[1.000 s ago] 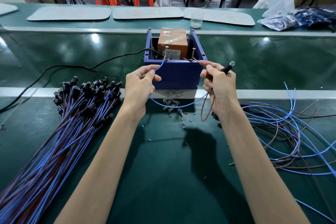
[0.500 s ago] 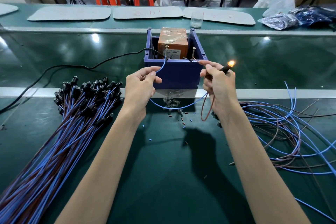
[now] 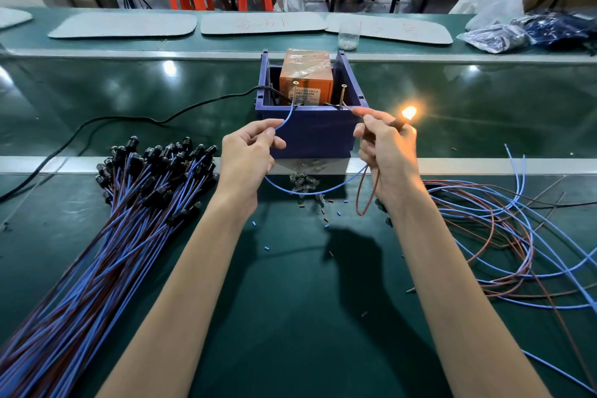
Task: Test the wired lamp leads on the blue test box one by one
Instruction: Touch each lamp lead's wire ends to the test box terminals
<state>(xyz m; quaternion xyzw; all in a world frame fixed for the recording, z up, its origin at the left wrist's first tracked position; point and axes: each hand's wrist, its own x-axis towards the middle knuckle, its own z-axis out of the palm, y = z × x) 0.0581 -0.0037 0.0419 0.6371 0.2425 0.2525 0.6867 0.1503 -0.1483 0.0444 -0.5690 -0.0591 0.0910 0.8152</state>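
Observation:
The blue test box [image 3: 310, 132] stands on the green belt with an orange transformer [image 3: 306, 74] inside and two upright screws at its front rim. My left hand [image 3: 248, 155] pinches the blue lead [image 3: 286, 118], whose tip touches the left screw [image 3: 295, 87]. My right hand [image 3: 386, 152] pinches the brown lead against the right screw [image 3: 343, 90] and holds the small black lamp [image 3: 407, 115], which glows orange. The two leads hang in loops below my hands.
A large bundle of blue and brown wired lamps [image 3: 129, 203] lies at the left. Loose leads [image 3: 504, 236] are spread out at the right. A black power cable [image 3: 129, 121] runs left from the box. Small bulbs and wire scraps [image 3: 307, 184] lie before the box.
The lamp was dark one second ago, lit up half a second ago, and now glows brighter. Both hands have stayed at the screws.

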